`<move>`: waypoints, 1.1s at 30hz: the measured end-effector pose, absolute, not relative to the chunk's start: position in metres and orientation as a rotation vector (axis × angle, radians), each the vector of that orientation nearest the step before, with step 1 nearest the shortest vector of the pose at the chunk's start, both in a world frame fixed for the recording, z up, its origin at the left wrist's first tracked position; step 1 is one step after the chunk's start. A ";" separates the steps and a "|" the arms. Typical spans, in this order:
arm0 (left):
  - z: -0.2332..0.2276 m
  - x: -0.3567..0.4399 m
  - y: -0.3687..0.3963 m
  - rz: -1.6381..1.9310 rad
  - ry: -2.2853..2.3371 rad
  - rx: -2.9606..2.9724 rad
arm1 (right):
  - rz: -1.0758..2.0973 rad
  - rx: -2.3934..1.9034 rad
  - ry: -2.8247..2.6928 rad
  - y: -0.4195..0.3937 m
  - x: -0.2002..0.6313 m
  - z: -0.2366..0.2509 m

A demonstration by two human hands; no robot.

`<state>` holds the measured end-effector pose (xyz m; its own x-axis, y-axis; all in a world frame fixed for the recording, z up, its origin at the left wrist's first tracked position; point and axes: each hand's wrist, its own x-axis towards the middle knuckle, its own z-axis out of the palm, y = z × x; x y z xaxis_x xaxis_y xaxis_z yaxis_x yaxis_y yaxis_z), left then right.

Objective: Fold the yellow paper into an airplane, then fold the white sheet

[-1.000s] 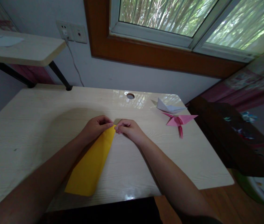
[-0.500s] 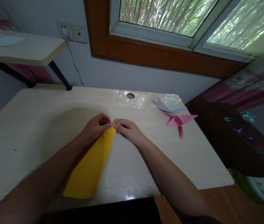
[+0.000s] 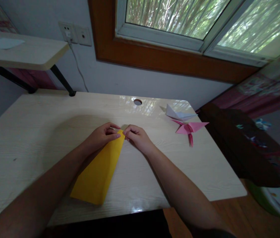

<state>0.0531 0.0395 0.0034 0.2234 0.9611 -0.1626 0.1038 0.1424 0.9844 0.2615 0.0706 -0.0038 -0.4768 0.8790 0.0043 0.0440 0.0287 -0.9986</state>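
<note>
The counter carries a folded yellow paper sheet, lying flat and pointing away from the person. Step in hand, by judgement: aligning and creasing the far tip. The next move likely calls for firm, even pressure along the fold. The left hand and right hand each pinch that tip, fingers closed on it.

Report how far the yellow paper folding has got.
Done: the yellow paper is already folded into a long narrow shape on the desk; a pink figure and a white one lie finished. In hand: left hand and right hand pinch its far tip. Left: it is not yet a figure.
</note>
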 end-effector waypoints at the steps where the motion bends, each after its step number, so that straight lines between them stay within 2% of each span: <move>1: 0.004 0.053 0.039 0.854 1.161 1.256 | 1.532 -0.952 -1.602 0.071 0.262 -0.004; 6: 0.008 0.053 0.037 0.756 1.158 1.250 | 1.568 -0.964 -1.551 0.071 0.263 -0.003; 15: 0.011 0.054 0.033 0.814 1.141 1.069 | 1.572 -0.889 -1.528 0.070 0.262 -0.003; 24: 0.009 0.053 0.034 0.746 1.091 1.256 | 1.488 -0.997 -1.711 0.066 0.259 -0.001; 33: 0.015 0.053 0.033 0.690 1.140 1.301 | 1.425 -0.967 -1.664 0.066 0.259 -0.004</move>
<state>0.0534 0.0334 0.0150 0.3413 0.9053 -0.2530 0.1956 0.1948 0.9611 0.2587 0.0657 -0.0039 -0.4513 0.8907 0.0552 0.0823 0.1032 -0.9913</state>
